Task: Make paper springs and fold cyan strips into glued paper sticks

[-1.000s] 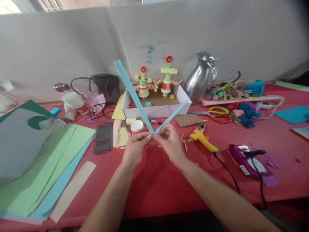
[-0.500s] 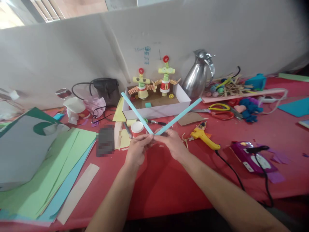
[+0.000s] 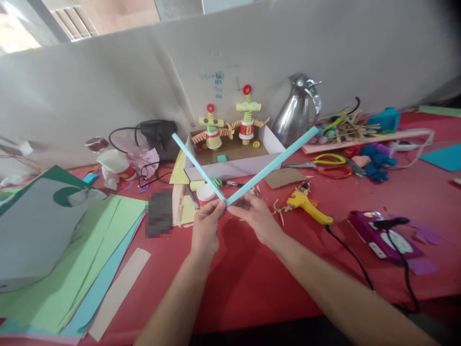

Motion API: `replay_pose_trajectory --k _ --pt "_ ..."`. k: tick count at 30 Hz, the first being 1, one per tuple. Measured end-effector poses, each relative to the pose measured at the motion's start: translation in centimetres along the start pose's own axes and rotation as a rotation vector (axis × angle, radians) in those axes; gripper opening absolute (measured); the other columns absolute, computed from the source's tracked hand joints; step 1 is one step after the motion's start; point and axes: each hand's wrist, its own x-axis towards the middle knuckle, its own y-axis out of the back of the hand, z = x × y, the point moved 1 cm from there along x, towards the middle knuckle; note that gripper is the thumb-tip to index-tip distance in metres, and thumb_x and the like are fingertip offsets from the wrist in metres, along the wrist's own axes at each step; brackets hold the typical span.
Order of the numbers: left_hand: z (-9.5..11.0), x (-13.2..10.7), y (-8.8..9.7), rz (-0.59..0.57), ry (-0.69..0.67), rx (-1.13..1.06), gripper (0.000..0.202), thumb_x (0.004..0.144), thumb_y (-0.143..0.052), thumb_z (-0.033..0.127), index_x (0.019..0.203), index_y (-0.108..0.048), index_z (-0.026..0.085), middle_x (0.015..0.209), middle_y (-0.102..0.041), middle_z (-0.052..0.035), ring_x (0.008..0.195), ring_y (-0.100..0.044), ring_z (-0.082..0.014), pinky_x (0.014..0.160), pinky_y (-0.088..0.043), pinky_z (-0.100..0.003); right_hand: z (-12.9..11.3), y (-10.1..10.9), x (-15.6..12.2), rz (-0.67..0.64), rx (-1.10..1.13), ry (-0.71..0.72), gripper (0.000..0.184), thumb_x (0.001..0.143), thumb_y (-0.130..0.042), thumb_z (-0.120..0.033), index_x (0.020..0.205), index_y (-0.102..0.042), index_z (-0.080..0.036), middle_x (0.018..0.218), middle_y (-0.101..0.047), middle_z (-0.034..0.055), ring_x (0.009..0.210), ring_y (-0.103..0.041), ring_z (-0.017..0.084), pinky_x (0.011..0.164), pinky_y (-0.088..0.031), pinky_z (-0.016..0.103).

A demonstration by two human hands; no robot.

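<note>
Two light blue paper strips meet in a V above the red table. My left hand (image 3: pixel 208 225) pinches the joined lower ends, near the left paper strip (image 3: pixel 196 165). On the other side my right hand (image 3: pixel 257 216) grips the base of the right paper strip (image 3: pixel 275 163), thumb and fingers closed on it. Just behind my left hand stands a small paper cup (image 3: pixel 206 193). Farther back, a shallow white box (image 3: pixel 234 169) holds two paper figures, a left one (image 3: pixel 213 137) and a right one (image 3: pixel 247 126), with coiled paper arms and red tops.
A yellow glue gun (image 3: pixel 310 209) with a black cord lies right of my hands, near a purple power socket (image 3: pixel 385 235). Green and blue paper sheets (image 3: pixel 104 240) are stacked left. A steel jug (image 3: pixel 293 113), scissors (image 3: pixel 331 168) and a black bag (image 3: pixel 158 137) stand or lie behind.
The right strip now slants farther out and looks nearer and larger. The left strip's tip has shifted left and slightly up. Both hands keep hold at the joint.
</note>
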Motion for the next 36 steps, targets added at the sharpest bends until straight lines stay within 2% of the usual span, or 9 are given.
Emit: replay_pose_trajectory --k 3,9,14,19,24,26,29,33,36 --pt "-0.1 -0.1 -0.3 -0.002 -0.029 -0.055 0.019 0.066 -0.084 0.032 0.079 -0.077 0.019 0.079 -0.074 -0.0003 0.078 -0.063 -0.0102 0.079 -0.048 -0.021 -0.1 -0.4 -0.3 0.000 -0.035 0.052 0.018 0.071 -0.079 -0.031 0.084 -0.071 -0.022 0.085 -0.073 0.0009 0.087 -0.067 0.020 0.087 -0.051 0.036" --pt "-0.1 -0.2 -0.5 -0.017 -0.024 -0.129 0.016 0.064 -0.085 0.028 0.074 -0.075 0.020 0.073 -0.070 0.0017 0.072 -0.062 -0.0088 0.075 -0.049 -0.021 -0.1 -0.2 -0.4 0.085 -0.127 0.098 0.016 0.071 -0.078 -0.035 0.075 -0.072 -0.021 0.075 -0.071 0.0005 0.076 -0.065 0.019 0.074 -0.050 0.033" --pt "0.2 -0.3 -0.5 -0.036 -0.116 -0.030 0.009 0.069 -0.081 0.024 0.075 -0.076 0.020 0.077 -0.070 0.0001 0.078 -0.063 -0.0116 0.080 -0.049 -0.024 0.1 0.2 0.1 0.080 -0.122 0.189 0.017 0.071 -0.080 -0.038 0.073 -0.073 -0.023 0.074 -0.071 0.0003 0.078 -0.066 0.021 0.077 -0.052 0.036" --pt "0.7 -0.6 -0.7 -0.021 -0.214 0.054 0.008 0.069 -0.079 0.021 0.077 -0.077 0.023 0.082 -0.072 -0.0012 0.086 -0.065 -0.0160 0.086 -0.050 -0.029 -0.5 0.1 -0.1 0.030 -0.101 0.230 0.014 0.071 -0.080 -0.037 0.080 -0.075 -0.027 0.082 -0.073 0.0008 0.082 -0.068 0.022 0.080 -0.054 0.038" --pt "0.9 -0.7 -0.8 -0.002 -0.249 0.018 0.010 0.067 -0.082 0.025 0.075 -0.077 0.025 0.079 -0.073 0.0000 0.082 -0.065 -0.0151 0.082 -0.051 -0.027 -1.1 -0.1 -0.6 0.030 -0.107 0.224 0.024 0.070 -0.081 -0.032 0.093 -0.076 -0.031 0.090 -0.075 0.0002 0.085 -0.068 0.022 0.079 -0.055 0.039" --pt "0.8 -0.7 -0.7 -0.005 -0.238 0.010 0.009 0.068 -0.082 0.027 0.074 -0.076 0.024 0.077 -0.072 0.0003 0.080 -0.064 -0.0143 0.081 -0.051 -0.027 -1.1 -0.2 -0.7 0.004 -0.150 0.260 0.018 0.074 -0.078 -0.034 0.092 -0.077 -0.030 0.093 -0.075 0.0009 0.088 -0.068 0.023 0.081 -0.054 0.039" --pt "0.4 -0.6 -0.7 0.015 -0.189 -0.007 0.010 0.068 -0.082 0.028 0.072 -0.073 0.022 0.073 -0.069 0.0018 0.075 -0.062 -0.0122 0.078 -0.050 -0.025 -1.0 -0.1 -0.7 0.026 -0.227 0.279 0.011 0.079 -0.073 -0.037 0.082 -0.077 -0.027 0.086 -0.075 0.0013 0.084 -0.068 0.023 0.080 -0.053 0.038" --pt "0.3 -0.8 -0.9 -0.033 -0.080 -0.058 0.012 0.069 -0.082 0.027 0.075 -0.073 0.021 0.074 -0.069 0.0012 0.073 -0.062 -0.0105 0.076 -0.050 -0.023 -1.0 0.1 -0.4 0.103 -0.286 0.254 0.015 0.078 -0.074 -0.038 0.071 -0.071 -0.025 0.073 -0.071 0.0006 0.071 -0.065 0.020 0.072 -0.050 0.034" --pt "0.3 -0.9 -1.1 -0.091 -0.013 -0.079 0.013 0.068 -0.082 0.027 0.076 -0.075 0.019 0.074 -0.070 -0.0002 0.070 -0.061 -0.0101 0.074 -0.050 -0.024 -1.1 0.2 -0.2 0.072 -0.259 0.231 0.018 0.076 -0.075 -0.038 0.067 -0.068 -0.024 0.067 -0.069 0.0002 0.067 -0.063 0.019 0.068 -0.049 0.033"
